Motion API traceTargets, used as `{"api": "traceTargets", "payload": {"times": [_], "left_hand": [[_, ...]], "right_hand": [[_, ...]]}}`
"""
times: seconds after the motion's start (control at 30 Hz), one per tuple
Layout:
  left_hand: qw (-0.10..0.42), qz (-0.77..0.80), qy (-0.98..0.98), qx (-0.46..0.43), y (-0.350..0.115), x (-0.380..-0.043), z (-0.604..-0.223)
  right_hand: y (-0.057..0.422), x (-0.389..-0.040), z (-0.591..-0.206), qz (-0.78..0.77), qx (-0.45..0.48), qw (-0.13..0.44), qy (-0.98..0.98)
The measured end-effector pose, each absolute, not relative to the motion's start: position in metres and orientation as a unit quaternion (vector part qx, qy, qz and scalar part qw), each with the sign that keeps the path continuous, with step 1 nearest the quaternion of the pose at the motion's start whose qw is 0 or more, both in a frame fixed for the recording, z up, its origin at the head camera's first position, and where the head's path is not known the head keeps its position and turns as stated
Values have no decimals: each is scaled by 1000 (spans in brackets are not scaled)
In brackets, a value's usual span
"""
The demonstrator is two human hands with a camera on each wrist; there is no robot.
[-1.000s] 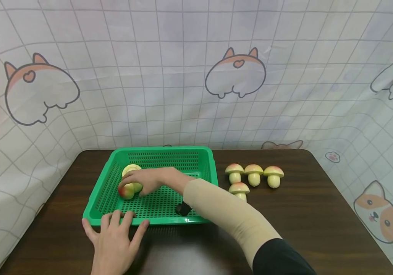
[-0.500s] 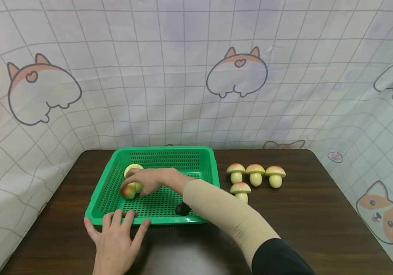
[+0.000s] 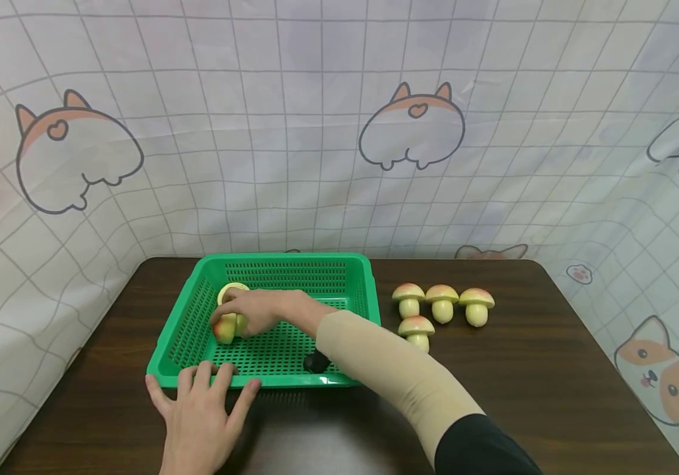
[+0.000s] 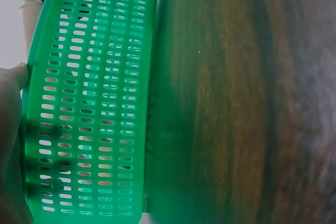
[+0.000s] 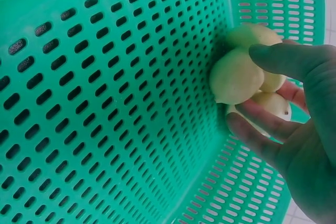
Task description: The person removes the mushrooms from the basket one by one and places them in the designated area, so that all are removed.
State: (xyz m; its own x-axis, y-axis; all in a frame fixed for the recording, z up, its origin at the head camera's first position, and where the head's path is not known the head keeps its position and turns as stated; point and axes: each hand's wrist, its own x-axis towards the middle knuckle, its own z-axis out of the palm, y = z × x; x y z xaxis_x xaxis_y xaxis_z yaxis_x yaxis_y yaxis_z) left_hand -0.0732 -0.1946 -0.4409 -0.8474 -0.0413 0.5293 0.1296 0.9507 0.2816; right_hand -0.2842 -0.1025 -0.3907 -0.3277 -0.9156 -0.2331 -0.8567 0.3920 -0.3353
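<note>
A green plastic basket (image 3: 280, 380) stands on the dark wooden table. My left hand (image 3: 199, 412) holds its near rim, fingertips hooked over the edge and thumb spread to the right. In the left wrist view the thumb (image 4: 20, 74) touches the rim. My right hand (image 3: 258, 311) reaches inside, over toy mushrooms at the left end. Its thumb and fingers close around a pale yellow mushroom (image 5: 236, 77) in the right wrist view. Beside it lie more pale yellow pieces, partly hidden by the fingers. One mushroom (image 3: 224, 330) shows a red-tinged cap below the hand.
Several toy mushrooms with red-yellow caps stand right of the basket, among them a front mushroom (image 3: 416, 326). A small black device (image 3: 316, 361) sits under the right wrist. A patterned cloth (image 3: 291, 132) hangs behind the table (image 3: 553, 396).
The whole view has shifted slightly. My right hand stays around the mushrooms with hardly any movement, and the left hand keeps its place on the rim.
</note>
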Motion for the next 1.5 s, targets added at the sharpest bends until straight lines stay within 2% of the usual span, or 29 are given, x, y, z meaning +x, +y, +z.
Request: {"api": "traceTargets", "payload": {"times": [0.63, 1.5], "left_hand": [[278, -157, -947, -23, -192, -72, -442], [282, -162, -945, -26, -194, -73, -442]], "right_hand": [[-101, -286, -398, -70, -563, 177, 804], [-87, -291, -391, -163, -538, 192, 804]]}}
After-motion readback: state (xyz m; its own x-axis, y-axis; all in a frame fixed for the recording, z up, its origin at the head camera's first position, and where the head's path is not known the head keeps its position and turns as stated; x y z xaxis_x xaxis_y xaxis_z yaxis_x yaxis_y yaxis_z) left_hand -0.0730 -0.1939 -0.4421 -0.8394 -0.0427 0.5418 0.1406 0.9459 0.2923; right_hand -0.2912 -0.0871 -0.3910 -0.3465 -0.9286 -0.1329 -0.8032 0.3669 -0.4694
